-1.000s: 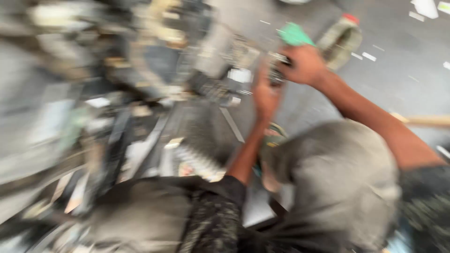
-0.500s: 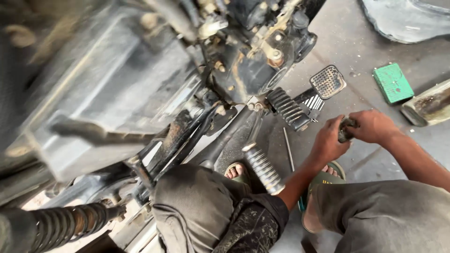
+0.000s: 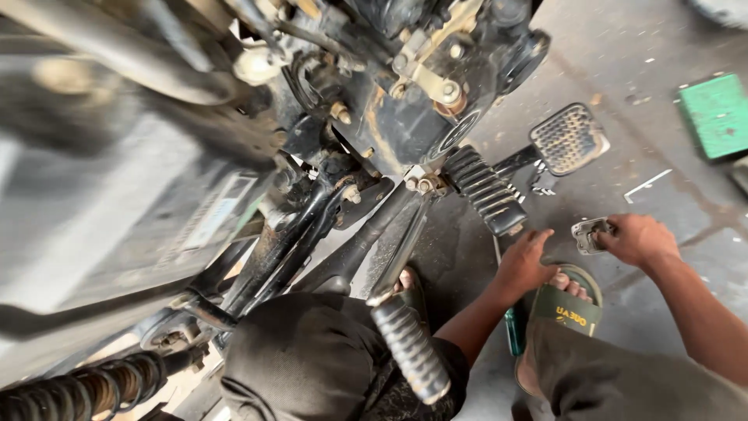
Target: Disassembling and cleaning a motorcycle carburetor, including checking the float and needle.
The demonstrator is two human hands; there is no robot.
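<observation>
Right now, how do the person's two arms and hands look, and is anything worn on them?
Both forearms are bare, with no sleeve in view. The left hand and the right hand have no gloves. I see no watch, ring or bracelet on either wrist. The fingers look a little dusty from the work. Lower down, the person wears dark trousers and green sandals.

Two hands: left hand [image 3: 523,263], right hand [image 3: 635,238]. Beside the right, one small metal plate [image 3: 588,234]. Above the left, one ribbed footpeg [image 3: 487,189]; below it, another [image 3: 409,347]. One brake pedal [image 3: 569,139], one green box [image 3: 715,115]
</observation>
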